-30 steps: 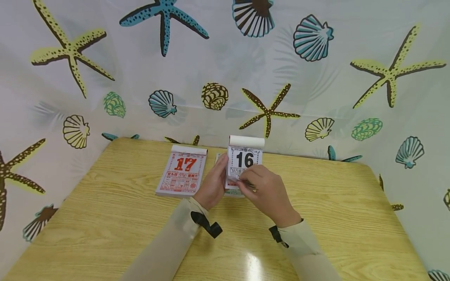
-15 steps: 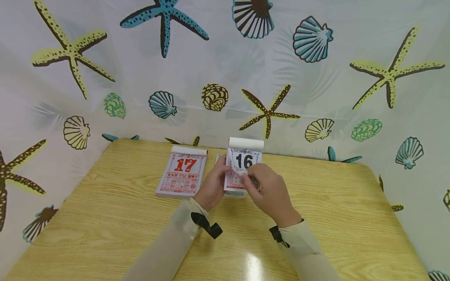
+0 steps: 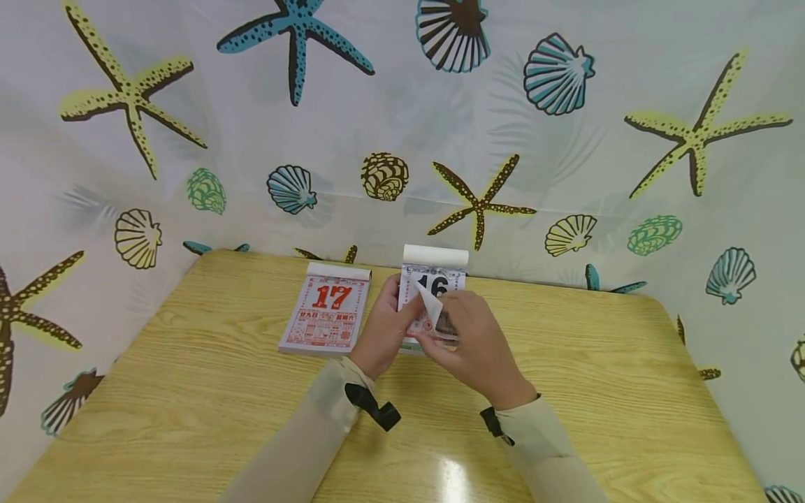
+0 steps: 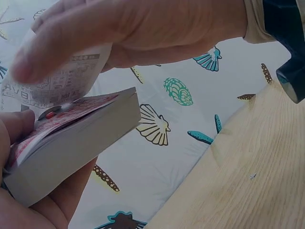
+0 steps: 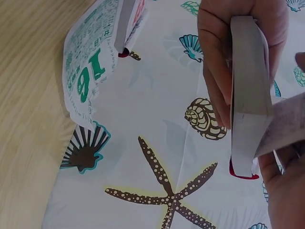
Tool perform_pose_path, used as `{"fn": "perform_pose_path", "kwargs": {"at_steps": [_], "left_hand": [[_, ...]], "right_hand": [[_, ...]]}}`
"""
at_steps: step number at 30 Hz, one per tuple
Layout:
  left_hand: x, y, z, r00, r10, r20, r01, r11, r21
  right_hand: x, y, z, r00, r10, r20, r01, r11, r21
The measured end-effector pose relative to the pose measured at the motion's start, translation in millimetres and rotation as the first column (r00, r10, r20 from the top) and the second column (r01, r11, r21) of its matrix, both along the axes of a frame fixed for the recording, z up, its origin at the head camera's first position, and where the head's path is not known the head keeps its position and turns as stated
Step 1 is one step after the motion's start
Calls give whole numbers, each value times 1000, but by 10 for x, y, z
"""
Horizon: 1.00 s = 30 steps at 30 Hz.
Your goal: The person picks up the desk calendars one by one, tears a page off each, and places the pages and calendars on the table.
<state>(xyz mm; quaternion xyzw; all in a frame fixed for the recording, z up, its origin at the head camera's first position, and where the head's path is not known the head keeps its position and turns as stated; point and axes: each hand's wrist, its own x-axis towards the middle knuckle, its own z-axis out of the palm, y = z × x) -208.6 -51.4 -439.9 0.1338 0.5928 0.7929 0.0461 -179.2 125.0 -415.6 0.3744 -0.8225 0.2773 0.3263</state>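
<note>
My left hand (image 3: 380, 328) grips a small tear-off calendar (image 3: 409, 293) by its left side, thumb over the front, in the head view. Its top leaf (image 3: 430, 304), with a black "16", is peeled up so that the white back shows. My right hand (image 3: 484, 342) pinches that leaf at the lower right. Red print (image 4: 90, 107) shows on the page beneath in the left wrist view, where the pad's thick edge (image 4: 71, 152) faces the camera. A second calendar (image 3: 325, 307) with a red "17" lies on the table to the left.
A detached leaf (image 5: 90, 62) with a green "16" and a ragged edge lies beside the second calendar in the right wrist view. The wooden table (image 3: 616, 377) ends at a hanging cloth (image 3: 402, 91) printed with shells and starfish.
The "16" leaf has been pulled upward from its lower end and folded over, uncovering the red page below. The pad has shifted slightly left; the left thumb has moved onto its front.
</note>
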Motion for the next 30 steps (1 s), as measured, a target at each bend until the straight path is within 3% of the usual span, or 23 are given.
{"fn": "perform_pose_path", "kwargs": {"at_steps": [7, 14, 18, 24, 30], "left_hand": [[4, -18, -4, 1000, -8, 2, 8, 1000, 7], [-16, -15, -54, 1000, -17, -3, 17, 999, -52], [-17, 0, -86, 999, -43, 1, 43, 994, -97], [-6, 13, -101, 997, -73, 12, 74, 994, -78], [9, 36, -104, 996, -85, 3, 84, 990, -113]], "right_hand": [[-18, -16, -12, 999, -38, -39, 39, 998, 38], [9, -9, -12, 992, -80, 93, 75, 995, 60], [21, -15, 20, 988, -112, 103, 102, 990, 96], [54, 4, 71, 986, -149, 71, 143, 986, 87], [97, -20, 71, 963, -211, 165, 195, 975, 109]]}}
